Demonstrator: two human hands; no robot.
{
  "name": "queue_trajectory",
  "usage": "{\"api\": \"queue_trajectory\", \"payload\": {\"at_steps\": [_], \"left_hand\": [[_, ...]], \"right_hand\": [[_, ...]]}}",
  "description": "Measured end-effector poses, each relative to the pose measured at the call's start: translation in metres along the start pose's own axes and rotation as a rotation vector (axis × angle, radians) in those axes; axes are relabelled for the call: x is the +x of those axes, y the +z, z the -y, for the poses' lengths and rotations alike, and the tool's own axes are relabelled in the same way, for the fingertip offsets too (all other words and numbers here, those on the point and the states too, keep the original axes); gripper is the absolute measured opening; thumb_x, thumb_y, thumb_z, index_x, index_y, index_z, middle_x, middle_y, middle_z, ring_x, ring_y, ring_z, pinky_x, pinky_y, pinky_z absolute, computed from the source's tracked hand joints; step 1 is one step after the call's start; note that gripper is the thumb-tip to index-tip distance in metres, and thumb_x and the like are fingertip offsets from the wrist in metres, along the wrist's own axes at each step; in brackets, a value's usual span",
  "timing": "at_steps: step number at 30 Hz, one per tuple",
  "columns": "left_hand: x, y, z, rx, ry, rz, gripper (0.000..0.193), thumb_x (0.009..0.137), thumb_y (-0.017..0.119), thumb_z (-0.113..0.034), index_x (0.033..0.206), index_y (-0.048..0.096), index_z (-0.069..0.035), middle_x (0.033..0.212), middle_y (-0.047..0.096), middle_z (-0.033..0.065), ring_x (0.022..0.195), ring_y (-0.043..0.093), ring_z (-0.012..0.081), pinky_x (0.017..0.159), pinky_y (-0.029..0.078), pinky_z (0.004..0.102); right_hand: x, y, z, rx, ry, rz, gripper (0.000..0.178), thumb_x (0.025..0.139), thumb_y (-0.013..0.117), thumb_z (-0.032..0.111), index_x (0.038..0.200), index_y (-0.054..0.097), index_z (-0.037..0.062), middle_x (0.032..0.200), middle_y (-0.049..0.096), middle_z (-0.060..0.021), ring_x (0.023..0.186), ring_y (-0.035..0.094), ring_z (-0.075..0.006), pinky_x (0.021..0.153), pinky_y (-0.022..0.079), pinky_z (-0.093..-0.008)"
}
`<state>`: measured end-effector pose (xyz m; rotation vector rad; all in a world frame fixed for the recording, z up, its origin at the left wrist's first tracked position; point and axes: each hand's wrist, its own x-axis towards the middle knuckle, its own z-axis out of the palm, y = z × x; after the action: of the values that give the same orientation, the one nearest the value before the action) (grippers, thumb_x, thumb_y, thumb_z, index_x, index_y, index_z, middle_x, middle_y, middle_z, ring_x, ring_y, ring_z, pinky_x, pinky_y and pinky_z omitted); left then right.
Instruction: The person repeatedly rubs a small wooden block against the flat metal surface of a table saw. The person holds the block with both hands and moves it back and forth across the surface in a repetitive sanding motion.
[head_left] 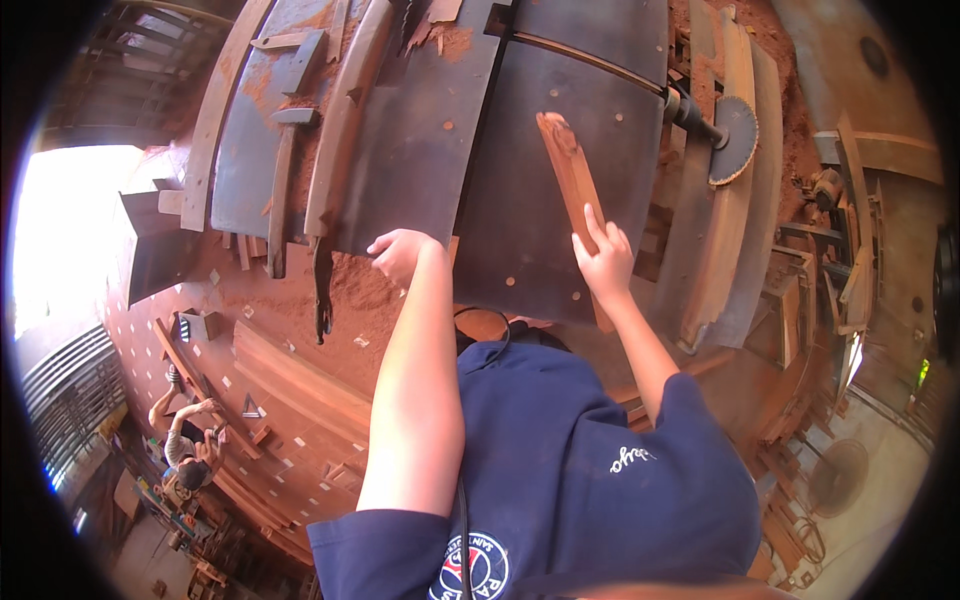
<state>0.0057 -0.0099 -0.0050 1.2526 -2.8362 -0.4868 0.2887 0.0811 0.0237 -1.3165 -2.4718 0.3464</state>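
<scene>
One view only, the head camera, looking down. One reddish wood strip (572,175) is in the right hand (605,262), above the dark metal table (515,225); whether it rests flat there, cannot tell. Right fingers grip it near its lower end, index laid along it.

Progress, as judged: long sides look straight and mostly smooth, so some shaping seems done; the far end looks rough, perhaps unfinished. Strip stands apart from the round toothed blade (737,140) to the right, so probably no cut under way. How much is left, cannot tell.

Left hand (408,255) is by the table's near edge, fingers curled in; whether they hold anything, cannot tell.

Counts: hands, two; held strip, one; round blade, one; hammer (294,116), one, beyond the wooden rail (340,130) on the left, with a second hammer-like tool (308,62) above it. Co-worker (188,455), one, low at far left, well apart. Sawdust (365,290) beneath the left hand: uncountable.
</scene>
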Motion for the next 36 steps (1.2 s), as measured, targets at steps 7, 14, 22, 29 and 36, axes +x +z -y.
{"api": "queue_trajectory", "payload": {"at_steps": [7,14,22,29,36], "left_hand": [[-0.007,-0.011,-0.002,0.042,-0.048,-0.03,0.054,0.105,0.033,-0.039,0.092,0.068,0.001,0.084,0.074,0.0243,0.084,0.073,0.0447,0.074,0.059,0.057],[-0.009,-0.016,-0.009,0.047,0.008,-0.041,0.055,0.105,0.033,-0.04,0.093,0.069,0.0,0.085,0.074,0.0238,0.085,0.073,0.0444,0.075,0.059,0.0567],[-0.002,-0.004,-0.003,-0.012,0.038,0.029,0.055,0.105,0.034,-0.041,0.094,0.069,0.0,0.087,0.074,0.0225,0.087,0.073,0.0434,0.076,0.059,0.0558],[-0.005,-0.011,-0.006,-0.043,0.013,0.063,0.055,0.104,0.034,-0.042,0.096,0.07,-0.001,0.089,0.074,0.0214,0.088,0.073,0.0425,0.078,0.058,0.055],[-0.006,-0.013,-0.005,-0.048,-0.039,0.053,0.056,0.104,0.035,-0.043,0.097,0.07,-0.001,0.092,0.074,0.0203,0.09,0.072,0.0417,0.079,0.058,0.0542]], "right_hand": [[0.106,0.034,0.003,-0.057,0.058,-0.044,0.062,0.082,0.08,0.027,0.142,0.064,0.0303,0.081,0.058,-0.0083,0.079,0.065,-0.0283,0.074,0.057,-0.0421],[0.131,0.043,0.016,-0.055,0.106,-0.062,0.057,0.082,0.079,0.029,0.138,0.067,0.0294,0.081,0.058,-0.0078,0.079,0.065,-0.0283,0.073,0.057,-0.0418],[-0.043,0.002,0.039,-0.01,0.088,-0.057,0.061,0.079,0.081,0.021,0.138,0.067,0.0274,0.08,0.051,-0.0081,0.071,0.059,-0.0292,0.065,0.054,-0.0417],[-0.038,-0.002,0.031,-0.056,0.104,-0.051,0.057,0.081,0.08,0.023,0.136,0.068,0.026,0.083,0.053,-0.0077,0.073,0.06,-0.0279,0.064,0.054,-0.0407],[0.12,0.043,0.016,-0.037,0.171,-0.125,0.054,0.086,0.076,0.029,0.138,0.066,0.0302,0.082,0.057,-0.0081,0.077,0.063,-0.0284,0.069,0.057,-0.0421]]}}
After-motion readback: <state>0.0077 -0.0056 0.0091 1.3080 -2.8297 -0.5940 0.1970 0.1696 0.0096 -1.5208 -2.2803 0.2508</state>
